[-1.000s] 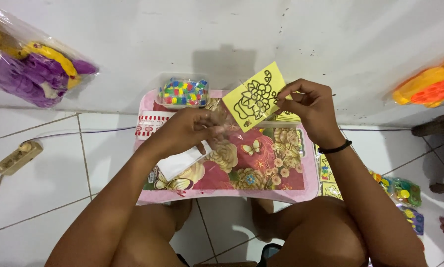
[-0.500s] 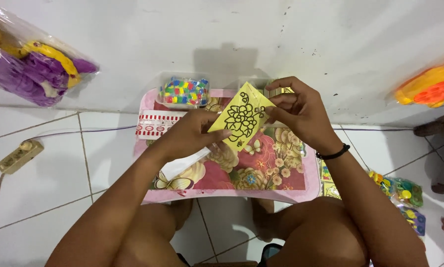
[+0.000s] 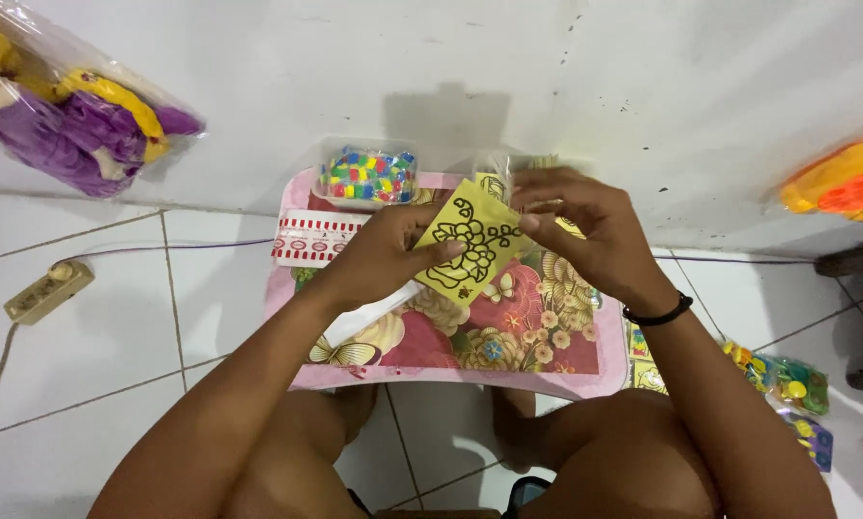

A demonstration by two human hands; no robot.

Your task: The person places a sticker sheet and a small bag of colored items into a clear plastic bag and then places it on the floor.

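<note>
While my left hand (image 3: 383, 255) and right hand (image 3: 571, 226) pinch the yellow card (image 3: 470, 245) by its edges, it looks light and bendy.

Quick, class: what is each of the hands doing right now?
Left hand: closed on the yellow card, pinching its left edge.
Right hand: fingers pinch the card's upper right edge.

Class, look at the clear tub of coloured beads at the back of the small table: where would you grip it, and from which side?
Grip the bead tub across its two short side walls, coming from above. It sits upright and open-topped against the wall, so the back is blocked, and the sides stand free.
</note>
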